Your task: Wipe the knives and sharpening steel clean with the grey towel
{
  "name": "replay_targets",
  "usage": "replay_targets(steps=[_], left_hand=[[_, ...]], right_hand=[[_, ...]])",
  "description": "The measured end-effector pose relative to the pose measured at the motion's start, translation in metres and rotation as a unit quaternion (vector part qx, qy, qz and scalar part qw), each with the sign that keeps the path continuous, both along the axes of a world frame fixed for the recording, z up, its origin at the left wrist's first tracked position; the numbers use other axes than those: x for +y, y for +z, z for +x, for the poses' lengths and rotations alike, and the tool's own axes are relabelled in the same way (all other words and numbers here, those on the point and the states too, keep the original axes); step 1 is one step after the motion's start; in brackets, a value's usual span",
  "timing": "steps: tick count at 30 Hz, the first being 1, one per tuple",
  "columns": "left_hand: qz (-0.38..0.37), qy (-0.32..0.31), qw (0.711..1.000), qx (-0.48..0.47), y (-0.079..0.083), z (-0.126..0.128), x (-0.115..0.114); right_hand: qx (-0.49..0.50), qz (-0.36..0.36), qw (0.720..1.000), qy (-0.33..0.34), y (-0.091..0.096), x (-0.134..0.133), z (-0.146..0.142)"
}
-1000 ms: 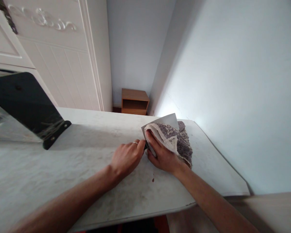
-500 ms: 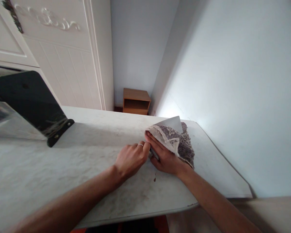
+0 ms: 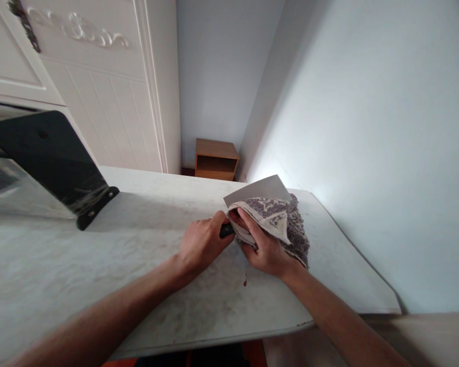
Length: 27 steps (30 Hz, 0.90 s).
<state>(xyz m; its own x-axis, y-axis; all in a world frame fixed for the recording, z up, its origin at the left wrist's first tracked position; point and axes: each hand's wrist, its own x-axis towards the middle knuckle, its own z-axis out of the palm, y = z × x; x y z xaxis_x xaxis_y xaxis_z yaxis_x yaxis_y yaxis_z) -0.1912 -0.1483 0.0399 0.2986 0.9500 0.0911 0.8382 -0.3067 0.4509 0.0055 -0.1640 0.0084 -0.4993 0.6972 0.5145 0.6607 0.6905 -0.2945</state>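
A broad-bladed cleaver (image 3: 258,189) is held over the right part of the table, its grey blade standing out beyond a cloth. My left hand (image 3: 204,237) is closed round its black handle, part of which shows near the thumb. Against the blade, my right hand (image 3: 265,250) presses a folded patterned towel (image 3: 296,224), grey-brown with a pale underside. The towel hides the lower part of the blade. Its far end hangs down to the tabletop behind my right wrist.
The pale, smudged table (image 3: 149,290) has a small brown speck (image 3: 245,281) near my right hand. To the left stands a black panel (image 3: 57,163) with a bolted foot and clear sheet. Beyond are a white cabinet (image 3: 110,102), a wooden bedside box (image 3: 217,153) and the right wall (image 3: 386,153).
The cleaver has turned so more of its blade shows above the towel. My left hand has rotated, exposing the black handle. My right fingers have shifted on the towel.
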Motion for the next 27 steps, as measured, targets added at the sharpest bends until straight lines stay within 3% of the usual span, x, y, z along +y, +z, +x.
replay_targets(steps=[6,13,17,23,27], left_hand=[[0.004,0.038,0.996,-0.084,-0.003,-0.001,0.002],[0.009,0.050,0.988,-0.146,-0.007,-0.002,0.005],[0.017,0.042,0.994,-0.099,-0.007,-0.004,0.005],[0.067,-0.031,0.997,0.018,-0.011,-0.013,0.008],[0.086,-0.057,0.992,0.066,-0.013,-0.019,0.011]], right_hand=[[0.048,0.060,0.997,0.016,0.003,0.001,-0.003],[0.063,0.069,0.995,0.025,0.007,0.000,-0.003],[0.064,0.068,0.995,0.020,0.006,0.002,0.001],[0.069,0.071,0.993,-0.058,0.005,0.012,0.011],[0.076,0.084,0.991,-0.065,0.007,0.019,0.017]])
